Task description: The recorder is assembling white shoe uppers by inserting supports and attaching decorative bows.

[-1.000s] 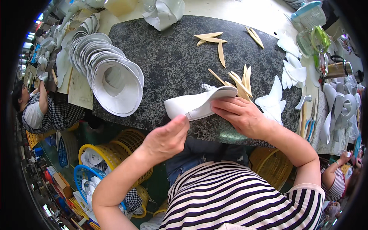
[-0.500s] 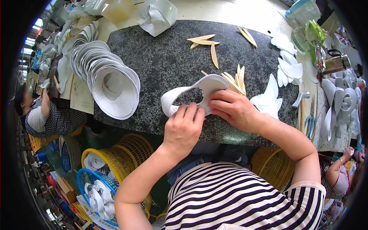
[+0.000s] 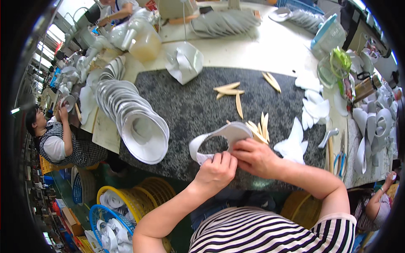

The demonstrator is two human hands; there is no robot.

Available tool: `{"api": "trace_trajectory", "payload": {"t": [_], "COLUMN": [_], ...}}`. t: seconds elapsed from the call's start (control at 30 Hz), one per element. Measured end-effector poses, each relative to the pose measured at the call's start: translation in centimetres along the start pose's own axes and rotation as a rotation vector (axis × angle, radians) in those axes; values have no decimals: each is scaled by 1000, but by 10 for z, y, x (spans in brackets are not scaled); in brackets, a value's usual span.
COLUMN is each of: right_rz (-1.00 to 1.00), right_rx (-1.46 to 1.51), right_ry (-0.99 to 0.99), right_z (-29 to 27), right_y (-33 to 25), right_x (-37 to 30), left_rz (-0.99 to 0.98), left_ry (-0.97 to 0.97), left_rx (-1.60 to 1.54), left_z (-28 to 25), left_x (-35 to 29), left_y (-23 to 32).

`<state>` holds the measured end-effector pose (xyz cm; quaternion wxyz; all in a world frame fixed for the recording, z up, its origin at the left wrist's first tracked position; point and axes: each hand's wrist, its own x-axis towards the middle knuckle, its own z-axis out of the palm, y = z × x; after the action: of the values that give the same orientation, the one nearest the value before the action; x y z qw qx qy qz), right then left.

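Note:
A white shoe upper (image 3: pixel 233 131), curved into an open loop, is held just above the dark speckled stone slab (image 3: pixel 190 101). Its near edge is pinched by my left hand (image 3: pixel 217 173), fingers closed. My right hand (image 3: pixel 258 159) is closed on the upper's right side, its fingertips close beside the left ones. The part under my fingertips is hidden. Just beyond my right hand lie several thin, pale, pointed strips (image 3: pixel 265 124). To the left, a row of nested white uppers (image 3: pixel 145 137) leans across the slab's edge.
White cut pieces (image 3: pixel 292 145) lie right of my right hand, near a hammer (image 3: pixel 328 139) and blue-handled scissors (image 3: pixel 340 163). Behind the slab stand a white container (image 3: pixel 184 63) and a yellowish tub (image 3: pixel 144 44). Yellow (image 3: pixel 103 190) and blue (image 3: pixel 93 211) baskets sit below left. A co-worker (image 3: pixel 52 135) is at left.
The view has tilted up, showing more of the table's far side. My left hand has moved along the upper's near edge toward my right hand; both keep hold of it.

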<state>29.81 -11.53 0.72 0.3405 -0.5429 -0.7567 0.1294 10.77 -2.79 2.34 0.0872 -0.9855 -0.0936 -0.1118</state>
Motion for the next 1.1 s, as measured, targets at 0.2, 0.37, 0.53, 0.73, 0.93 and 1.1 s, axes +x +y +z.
{"api": "trace_trajectory", "payload": {"t": [0.2,0.37,0.53,0.73,0.93,1.1], "right_rz": [15,48,39,35,22,-2], "right_rx": [-106,-100,-132,-230,-264,-260], "right_ry": [76,97,110,36,-5,-29], "right_z": [11,16,17,18,14,15], "right_y": [-1,-5,-10,-12,-10,-7], "right_x": [0,1,4,5,8,4], "left_rz": [-95,-40,-54,-46,0,8], "left_ry": [45,50,64,89,101,108], "left_rx": [-165,-242,-244,-222,-188,-165], "left_z": [6,0,2,3,4,3], "left_x": [-1,-5,-10,-11,-11,-14], "left_y": [-10,-18,-16,-15,-20,-19]}}
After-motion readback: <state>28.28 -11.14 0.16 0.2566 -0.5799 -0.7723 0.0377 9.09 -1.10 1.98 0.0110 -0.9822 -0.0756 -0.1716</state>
